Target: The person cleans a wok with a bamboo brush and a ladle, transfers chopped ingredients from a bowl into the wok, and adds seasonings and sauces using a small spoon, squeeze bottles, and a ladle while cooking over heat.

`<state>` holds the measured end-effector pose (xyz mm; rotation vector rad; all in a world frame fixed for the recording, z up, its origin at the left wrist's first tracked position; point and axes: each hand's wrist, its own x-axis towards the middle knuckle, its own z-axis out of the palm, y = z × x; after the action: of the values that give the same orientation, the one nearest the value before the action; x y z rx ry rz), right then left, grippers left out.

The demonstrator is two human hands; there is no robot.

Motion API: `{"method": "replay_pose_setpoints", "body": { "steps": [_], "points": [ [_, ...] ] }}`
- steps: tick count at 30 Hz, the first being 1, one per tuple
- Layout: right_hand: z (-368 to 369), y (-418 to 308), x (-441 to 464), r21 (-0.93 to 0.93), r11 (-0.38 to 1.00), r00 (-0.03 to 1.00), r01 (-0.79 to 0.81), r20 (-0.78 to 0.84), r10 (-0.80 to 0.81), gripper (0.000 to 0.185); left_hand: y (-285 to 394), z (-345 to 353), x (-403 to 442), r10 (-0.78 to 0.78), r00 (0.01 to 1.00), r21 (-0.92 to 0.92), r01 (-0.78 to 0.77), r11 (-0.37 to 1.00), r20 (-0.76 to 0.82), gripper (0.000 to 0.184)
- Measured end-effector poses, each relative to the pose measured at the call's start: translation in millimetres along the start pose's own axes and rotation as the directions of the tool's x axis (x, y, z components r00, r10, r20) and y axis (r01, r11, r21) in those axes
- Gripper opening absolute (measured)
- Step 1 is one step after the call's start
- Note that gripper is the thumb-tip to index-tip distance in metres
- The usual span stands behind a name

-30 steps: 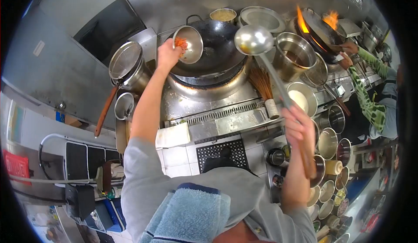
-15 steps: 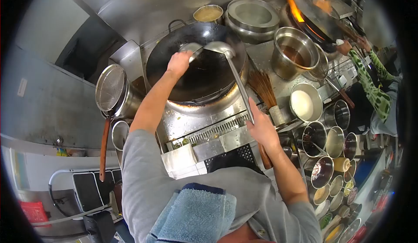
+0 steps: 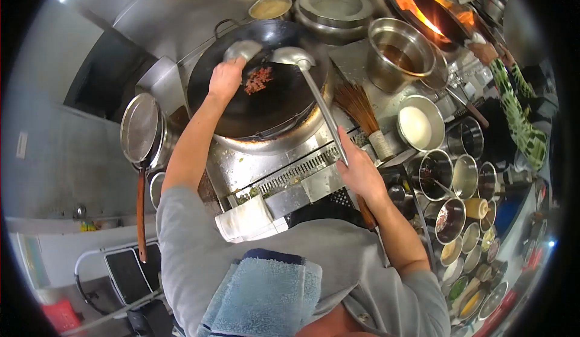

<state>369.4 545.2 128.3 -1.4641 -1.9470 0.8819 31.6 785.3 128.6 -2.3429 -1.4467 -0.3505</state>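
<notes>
So the left hand (image 3: 226,78) has a solid grip on a small metal bowl (image 3: 243,49), which looks tipped over above the wok (image 3: 272,112), and the right hand (image 3: 360,171) is wrapped around the handle of a long ladle (image 3: 321,106). The loose cluster of chopped reddish bits (image 3: 258,80) shows inside the wok, just right of the left hand and well forward of the right one — so the left is clearly nearer. Can't tell if every piece is touching the metal. The angle that matters: the ladle's long axis runs forward and leftward from the right hand, putting its head just beyond and right of the bits, with the bowl beyond and left. A bamboo wok brush (image 3: 360,109) lies forward of the right hand.
</notes>
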Motion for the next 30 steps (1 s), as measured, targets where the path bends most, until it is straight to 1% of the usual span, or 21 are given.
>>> {"method": "replay_pose_setpoints", "body": {
  "steps": [2,4,6,8,10,11,12,13,15,16,17,18,19,20,21,22,24,25,26,28,30],
  "points": [
    [0,1,-3,-0.004,1.000,1.000,-0.007,-0.014,0.007,0.078,14,1,-13,0.076,0.997,-0.044,-0.077,0.996,-0.016,0.009],
    [-1,0,-2,0.056,0.994,0.996,-0.093,0.007,0.093,0.074,4,-4,-13,-0.019,1.000,-0.053,0.019,0.998,-0.009,0.008],
    [-1,1,-2,0.068,0.993,0.996,-0.093,-0.004,0.094,0.074,4,-26,-8,-0.120,0.989,-0.016,0.119,0.993,-0.089,0.008],
    [-1,0,-1,0.087,0.991,0.995,-0.103,0.008,0.103,0.074,3,-15,-17,-0.006,1.000,0.004,0.006,1.000,0.013,0.008],
    [-8,-4,-1,0.127,0.983,0.991,-0.131,0.048,0.126,0.074,18,-8,-29,0.023,0.999,-0.063,-0.021,0.998,0.034,0.007],
    [-15,-9,1,0.157,0.975,0.987,-0.154,0.073,0.144,0.074,12,-12,-27,0.004,1.000,-0.105,-0.004,0.994,-0.003,0.005],
    [-20,-10,1,0.190,0.965,0.981,-0.182,0.103,0.164,0.074,-2,-7,-28,-0.104,0.995,-0.054,0.104,0.993,0.002,0.006],
    [-16,1,-1,0.120,0.991,0.998,-0.052,-0.012,0.054,0.074,-9,-15,-28,-0.171,0.983,-0.058,0.167,0.984,-0.066,0.005],
    [-41,-1,-9,0.361,0.929,0.996,-0.080,-0.010,0.089,0.075,-19,-36,-37,-0.301,0.930,-0.110,0.284,0.953,-0.211,0.004],
    [-62,-9,-16,0.525,0.838,0.988,-0.149,0.042,0.149,0.075,-22,-43,-44,-0.361,0.888,-0.155,0.329,0.931,-0.284,0.003],
    [-82,-16,-24,0.666,0.714,0.974,-0.216,0.093,0.208,0.076,-23,-50,-53,-0.565,0.803,-0.455,0.439,0.775,-0.189,0.004],
    [-91,-6,-33,0.781,0.609,0.977,-0.137,0.004,0.214,0.075,-24,-56,-63,-0.719,0.694,-0.694,0.500,0.518,-0.035,0.005],
    [-110,2,-41,0.847,0.511,0.972,-0.144,0.024,0.235,0.075,-25,-61,-74,-0.805,0.574,-0.847,0.495,0.193,0.152,0.007],
    [-128,14,-42,0.881,0.458,0.977,-0.118,0.021,0.211,0.075,-25,-60,-87,-0.832,0.506,-0.924,0.381,-0.018,0.225,0.007],
    [-147,15,-42,0.919,0.369,0.961,-0.136,0.032,0.276,0.073,-24,-58,-102,-0.841,0.452,-0.950,0.229,-0.214,0.298,0.008],
    [-161,18,-33,0.941,0.325,0.952,-0.093,-0.011,0.305,0.064,-23,-60,-113,-0.830,0.416,-0.922,0.052,-0.385,0.370,0.008],
    [-184,39,-2,0.976,0.209,0.978,-0.062,0.017,0.209,0.041,0,-82,-118,-0.796,0.403,-0.873,0.017,-0.487,0.452,0.012],
    [-187,42,27,0.986,0.159,0.987,-0.047,0.021,0.158,0.028,4,-80,-126,-0.766,0.454,-0.862,0.006,-0.508,0.454,0.011],
    [-189,46,61,0.994,0.103,0.993,-0.040,0.028,0.113,0.017,20,-91,-124,-0.762,0.452,-0.850,-0.016,-0.527,0.464,0.011],
    [-186,68,144,0.911,0.411,0.996,-0.038,0.003,0.084,0.012,44,-101,-130,-0.751,0.477,-0.829,-0.077,-0.554,0.457,0.010],
    [-172,80,224,0.744,0.666,0.987,-0.058,-0.058,0.151,0.012,74,-115,-138,-0.793,0.449,-0.845,-0.138,-0.517,0.412,0.017]
  ]
}}
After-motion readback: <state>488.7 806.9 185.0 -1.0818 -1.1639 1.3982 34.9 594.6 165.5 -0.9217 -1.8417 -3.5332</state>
